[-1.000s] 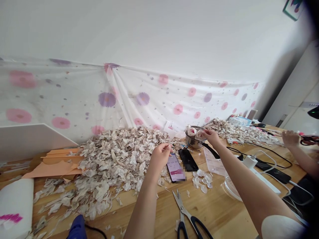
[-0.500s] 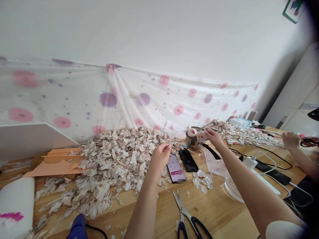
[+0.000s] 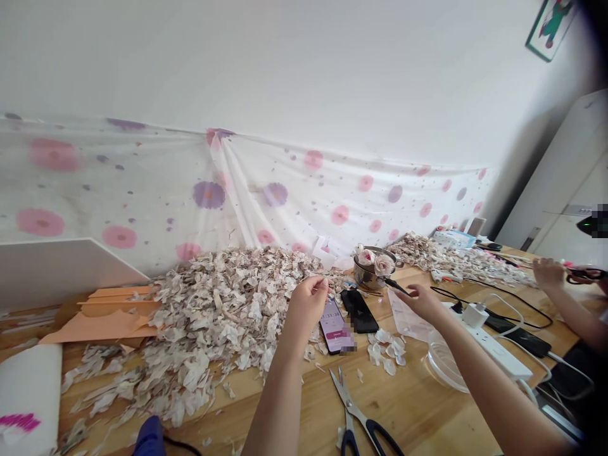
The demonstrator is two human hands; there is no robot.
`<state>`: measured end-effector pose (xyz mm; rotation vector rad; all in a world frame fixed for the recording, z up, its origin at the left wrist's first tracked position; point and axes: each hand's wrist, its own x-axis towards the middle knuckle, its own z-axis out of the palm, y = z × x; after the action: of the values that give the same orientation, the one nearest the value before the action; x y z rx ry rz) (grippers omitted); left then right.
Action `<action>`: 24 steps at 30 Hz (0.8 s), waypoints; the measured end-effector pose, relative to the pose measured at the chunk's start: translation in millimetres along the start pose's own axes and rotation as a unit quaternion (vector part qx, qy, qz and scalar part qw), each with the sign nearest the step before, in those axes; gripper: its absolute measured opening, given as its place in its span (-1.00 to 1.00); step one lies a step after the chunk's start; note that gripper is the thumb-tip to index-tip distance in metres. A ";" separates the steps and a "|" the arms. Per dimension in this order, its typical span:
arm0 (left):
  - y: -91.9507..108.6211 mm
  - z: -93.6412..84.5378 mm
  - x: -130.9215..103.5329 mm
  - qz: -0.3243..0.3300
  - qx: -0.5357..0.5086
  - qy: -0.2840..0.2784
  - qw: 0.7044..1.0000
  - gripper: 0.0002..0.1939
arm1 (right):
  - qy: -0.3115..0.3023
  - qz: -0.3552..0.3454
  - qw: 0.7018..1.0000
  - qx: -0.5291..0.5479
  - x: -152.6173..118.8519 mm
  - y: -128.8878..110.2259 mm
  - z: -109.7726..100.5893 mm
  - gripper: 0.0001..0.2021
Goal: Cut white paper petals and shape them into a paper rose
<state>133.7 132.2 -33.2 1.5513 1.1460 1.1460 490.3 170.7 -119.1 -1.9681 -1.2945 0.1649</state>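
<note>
Black handle [image 3: 397, 286] merits light contact; I cannot tell whether the right hand [image 3: 424, 303] or left hand [image 3: 310, 296] grips anything.

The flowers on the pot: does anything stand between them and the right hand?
Low down, the black handle of the pot reaches toward the right hand; above it, nothing visible stands between that hand and the flowers.

On the table [image 3: 422, 421], scissors [image 3: 349, 404] lie before two side-by-side smartphones [image 3: 335, 326], with the petal heap [image 3: 223, 316] to their left, the power strip [image 3: 506, 354] to their right, and behind them the saucepan [image 3: 367, 277] with flowers [image 3: 384, 265] at its top.
</note>
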 end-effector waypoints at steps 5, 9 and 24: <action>-4.9 4.1 1.7 0.006 0.007 -0.004 1.000 -0.75 | -0.084 -0.006 0.996 0.018 -11.3 6.4 13.8 -0.75; -5.6 2.7 0.8 0.011 0.016 -0.001 1.000 -0.74 | -0.095 0.019 0.994 0.046 -7.9 9.2 14.3 -0.78; -8.2 9.8 0.6 0.025 0.023 -0.013 0.999 -0.74 | -0.044 -0.004 0.996 -0.080 5.8 12.9 -7.4 -0.81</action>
<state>142.0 133.3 -43.0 1.6344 1.1296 1.1353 506.1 169.1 -120.6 -2.1114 -1.4092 0.1494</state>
